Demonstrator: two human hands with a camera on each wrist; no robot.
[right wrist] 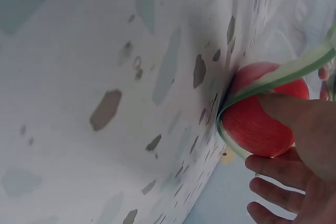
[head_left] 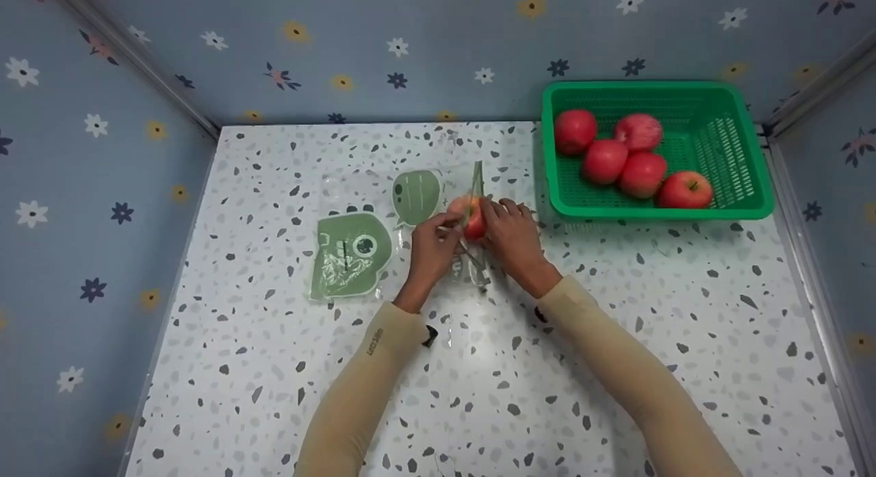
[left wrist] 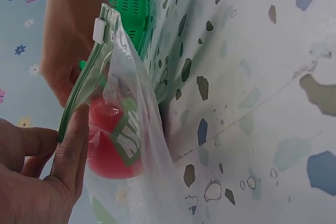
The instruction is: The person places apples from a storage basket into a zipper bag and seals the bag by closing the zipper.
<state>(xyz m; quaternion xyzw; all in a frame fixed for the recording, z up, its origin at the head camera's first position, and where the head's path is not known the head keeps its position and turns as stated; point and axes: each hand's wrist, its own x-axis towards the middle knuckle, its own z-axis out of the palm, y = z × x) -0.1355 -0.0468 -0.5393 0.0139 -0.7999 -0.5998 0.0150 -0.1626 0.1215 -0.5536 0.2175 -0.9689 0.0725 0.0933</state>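
Bagging step right now, as far as I can judge: both hands are mid-table working one apple (head_left: 472, 220) into a clear zip bag (head_left: 473, 258). Left hand (head_left: 430, 248) pinches the bag's green zip rim between thumb and fingers, holding the mouth up; the left wrist view shows the thumb curled right against that rim, with the white slider (left wrist: 99, 30) sitting at the far end of the zip. Right hand (head_left: 513, 234) has its thumb pressed on the apple while the other fingers spread loosely below it, so it's steadying or pushing the fruit rather than wrapping it. In the right wrist view the green rim crosses over the apple, so I'd say it's partly in, not fully seated.

Next move, my guess: the apple needs nudging deeper past the rim, left hand keeping the mouth wide, before the slider can run across. Rushing it risks the zip catching on the fruit.

Counts:
- Apples: six total, one at the bag, five in the green basket (head_left: 746, 207) at about 2 o'clock from the hands.
- Baskets: one.
- Bags: the one in hand, plus two flat ones with green prints, one (head_left: 349, 254) at 9 o'clock, one (head_left: 415, 196) at roughly 11 o'clock.
- Hands: two, both busy.
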